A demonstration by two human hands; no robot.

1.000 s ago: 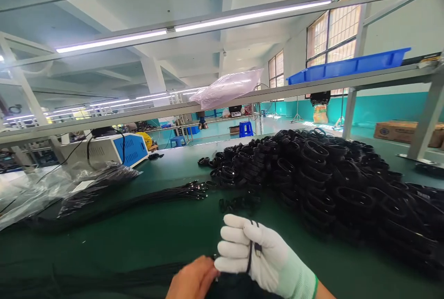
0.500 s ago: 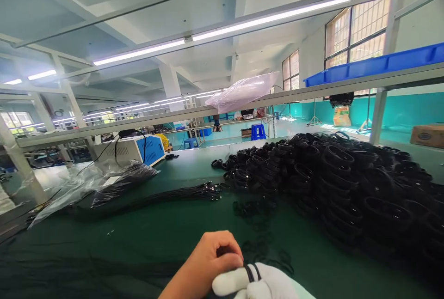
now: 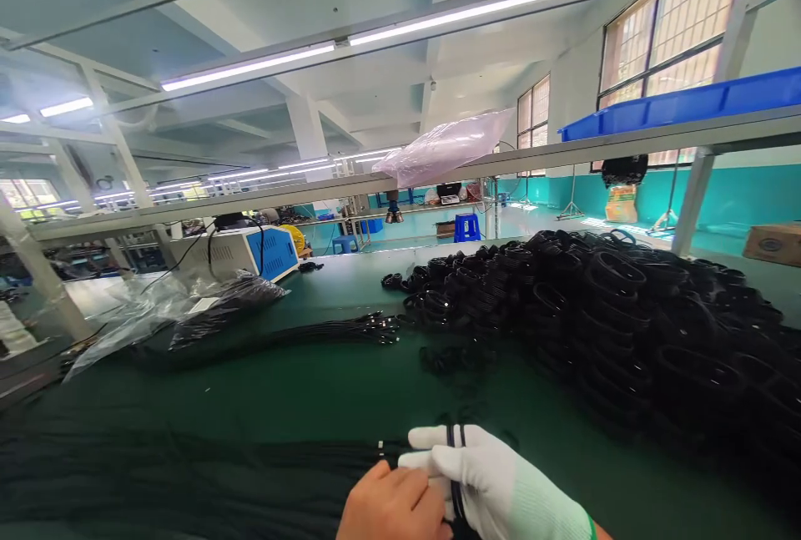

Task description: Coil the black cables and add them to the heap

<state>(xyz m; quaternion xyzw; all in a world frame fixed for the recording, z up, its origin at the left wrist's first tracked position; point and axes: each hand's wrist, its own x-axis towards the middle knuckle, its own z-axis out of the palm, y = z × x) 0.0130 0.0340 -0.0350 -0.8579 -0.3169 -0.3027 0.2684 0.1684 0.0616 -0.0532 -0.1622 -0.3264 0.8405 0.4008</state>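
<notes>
My right hand [image 3: 497, 477], in a white glove with a pale green cuff, is at the bottom middle with its fingers pointing left. A thin black cable [image 3: 455, 497] is looped round its gloved fingers, and the thumb lies over them. My bare left hand [image 3: 393, 507] is closed just left of the loops, with its fingertips at the cable; its grip is partly hidden. Close behind the hands, more black cables [image 3: 263, 465] with small pale ends stretch across the green tabletop [image 3: 300, 394].
A large heap of coiled black cables [image 3: 601, 315] fills the right side. A straight cable bundle [image 3: 338, 327] lies at mid-table. At the left are a clear plastic bag [image 3: 219, 310] and a blue-and-white machine [image 3: 250, 252]. An overhead shelf holds a blue tray [image 3: 688, 106] and a pinkish plastic bag [image 3: 447, 143].
My left hand has swung from behind the gloved fingers down to their near side. The gloved hand has turned and lifted slightly, showing more of the loops and cuff. The view has shifted slightly.
</notes>
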